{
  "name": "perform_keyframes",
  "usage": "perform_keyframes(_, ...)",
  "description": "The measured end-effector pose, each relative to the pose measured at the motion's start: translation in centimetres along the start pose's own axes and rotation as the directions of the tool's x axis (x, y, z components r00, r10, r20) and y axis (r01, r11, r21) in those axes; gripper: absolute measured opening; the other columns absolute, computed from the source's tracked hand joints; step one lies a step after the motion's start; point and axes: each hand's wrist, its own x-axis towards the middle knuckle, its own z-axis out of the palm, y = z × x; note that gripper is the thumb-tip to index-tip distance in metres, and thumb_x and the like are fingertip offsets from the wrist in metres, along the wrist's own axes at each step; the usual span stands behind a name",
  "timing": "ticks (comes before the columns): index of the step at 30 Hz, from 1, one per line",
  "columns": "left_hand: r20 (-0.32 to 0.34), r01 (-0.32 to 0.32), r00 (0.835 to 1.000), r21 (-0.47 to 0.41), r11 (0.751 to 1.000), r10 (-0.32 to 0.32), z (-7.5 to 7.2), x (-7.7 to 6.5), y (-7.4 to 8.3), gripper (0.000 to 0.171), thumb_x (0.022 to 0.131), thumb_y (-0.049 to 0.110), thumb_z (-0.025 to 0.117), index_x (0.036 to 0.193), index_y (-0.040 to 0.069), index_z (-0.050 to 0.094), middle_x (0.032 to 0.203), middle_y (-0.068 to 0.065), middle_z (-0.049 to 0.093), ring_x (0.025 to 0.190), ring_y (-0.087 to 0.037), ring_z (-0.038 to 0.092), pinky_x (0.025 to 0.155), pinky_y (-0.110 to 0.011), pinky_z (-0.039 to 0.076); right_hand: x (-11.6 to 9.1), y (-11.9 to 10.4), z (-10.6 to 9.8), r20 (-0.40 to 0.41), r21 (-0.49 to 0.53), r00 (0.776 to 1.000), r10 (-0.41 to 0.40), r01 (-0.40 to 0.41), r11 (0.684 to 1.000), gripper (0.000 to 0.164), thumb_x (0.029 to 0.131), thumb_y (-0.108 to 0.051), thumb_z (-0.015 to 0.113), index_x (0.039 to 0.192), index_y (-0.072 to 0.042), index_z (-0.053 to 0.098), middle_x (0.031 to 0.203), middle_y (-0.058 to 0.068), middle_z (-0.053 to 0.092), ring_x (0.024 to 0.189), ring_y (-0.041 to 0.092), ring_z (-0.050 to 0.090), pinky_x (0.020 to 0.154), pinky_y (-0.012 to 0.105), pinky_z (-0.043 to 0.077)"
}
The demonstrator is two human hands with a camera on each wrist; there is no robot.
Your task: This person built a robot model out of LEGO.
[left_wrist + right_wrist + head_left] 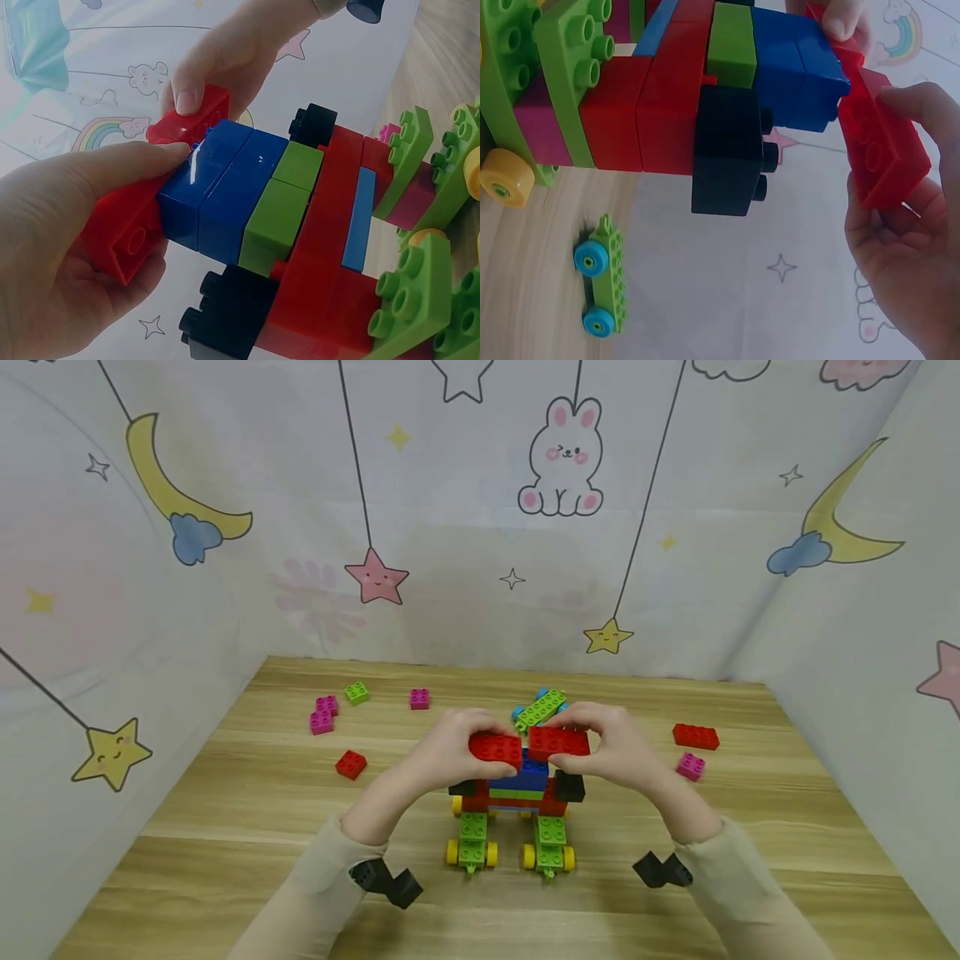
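My left hand (457, 750) pinches a red brick (127, 225) between thumb and fingers, right at the top of the built figure. On the other side, my right hand (609, 745) grips a second red brick (885, 142), its hollow underside partly showing in the right wrist view. Both bricks are at the studs of the blue bricks (225, 187) that crown the build. Below the blue come green bricks (277, 217), a wide red layer (315, 247) and a black brick (731, 150) at either side. Two green wheeled bases (473, 839) with yellow wheels carry it.
Behind the build stands a green car base (543, 708) with blue wheels. Loose at the left lie a red brick (351, 765), pink bricks (322, 721) and a green brick (357, 693). On the right are a long red brick (696, 736) and a pink brick (691, 767).
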Motion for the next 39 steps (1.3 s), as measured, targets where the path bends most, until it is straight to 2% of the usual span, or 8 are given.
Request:
perform_keyframes(6, -0.007, -0.003, 1.0, 0.003, 1.0, 0.003, -0.05, 0.06, 0.0, 0.036, 0.079, 0.024, 0.082, 0.109, 0.007, 0.072, 0.108, -0.009, 0.072, 0.087, -0.017, 0.064, 0.069, -0.018, 0.053, 0.19, -0.06, 0.42, 0.018, 0.02, 0.999, -0.033, 0.032, 0.999, 0.028, 0.079, -0.012, 0.078, 0.107, -0.008, 0.073, 0.1, 0.002, 0.071, 0.082, 0.008, 0.058, 0.076, 0.029, 0.052)
perform_keyframes(11, -0.004, 0.0, 1.0, 0.001, 1.0, 0.0, -0.07, 0.16, 0.12, 0.035, 0.079, 0.025, 0.082, 0.108, 0.008, 0.072, 0.107, -0.009, 0.072, 0.087, -0.017, 0.063, 0.069, -0.019, 0.053, 0.17, -0.14, 0.54, 0.021, 0.021, 0.999, -0.047, 0.047, 0.999, 0.027, 0.079, -0.013, 0.078, 0.105, -0.008, 0.073, 0.099, 0.003, 0.071, 0.081, 0.008, 0.058, 0.071, 0.027, 0.05)
perform_keyframes(28, -0.011, -0.025, 1.0, 0.003, 1.0, 0.025, 0.04, 0.24, -0.02, 0.035, 0.078, 0.024, 0.083, 0.107, 0.008, 0.073, 0.105, -0.008, 0.072, 0.084, -0.014, 0.061, 0.067, -0.019, 0.051, 0.12, -0.68, 0.52, 0.04, 0.003, 0.999, -0.037, 0.037, 0.999, 0.027, 0.077, -0.013, 0.08, 0.103, -0.007, 0.073, 0.101, 0.004, 0.072, 0.085, 0.013, 0.061, 0.072, 0.029, 0.053)
perform_keyframes(39, -0.02, -0.026, 0.999, 0.013, 1.0, 0.026, 0.11, 0.09, -0.12, 0.034, 0.078, 0.024, 0.083, 0.106, 0.008, 0.073, 0.104, -0.007, 0.073, 0.083, -0.014, 0.061, 0.067, -0.019, 0.05, 0.29, -0.43, 0.63, 0.063, -0.004, 0.997, -0.051, 0.052, 0.999, 0.026, 0.077, -0.011, 0.08, 0.102, -0.006, 0.074, 0.1, 0.006, 0.072, 0.085, 0.016, 0.063, 0.07, 0.026, 0.054)
